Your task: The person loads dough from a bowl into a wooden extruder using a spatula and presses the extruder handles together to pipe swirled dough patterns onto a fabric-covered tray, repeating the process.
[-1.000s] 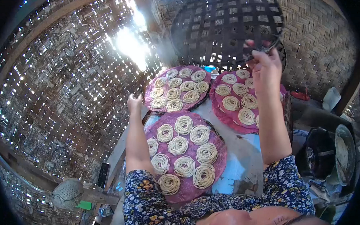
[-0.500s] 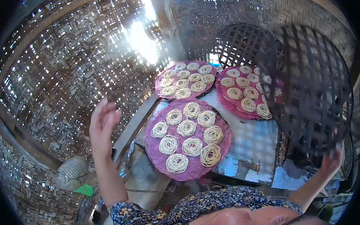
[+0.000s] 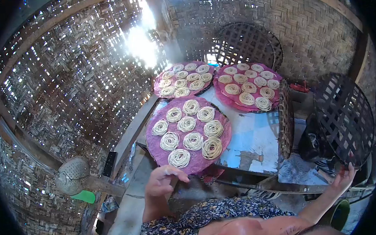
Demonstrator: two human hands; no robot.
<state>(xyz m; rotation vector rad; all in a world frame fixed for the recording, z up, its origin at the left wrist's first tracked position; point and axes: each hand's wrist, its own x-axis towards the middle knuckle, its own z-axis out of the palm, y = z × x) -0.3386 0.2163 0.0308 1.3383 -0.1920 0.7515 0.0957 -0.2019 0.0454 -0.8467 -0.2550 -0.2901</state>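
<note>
The left grip is hanging open, fingers loosely curled, beside the near edge of the pink tray bearing noodle nests. The right grip is touching the lower rim of the lattice tray above it; whether it is closing there, I cannot tell.

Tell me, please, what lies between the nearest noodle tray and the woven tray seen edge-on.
Only bare, worn tabletop lies there, in the head view.

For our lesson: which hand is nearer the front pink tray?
Left. The left hand is by the near edge of the tray; the right hand is well to its right.
</note>
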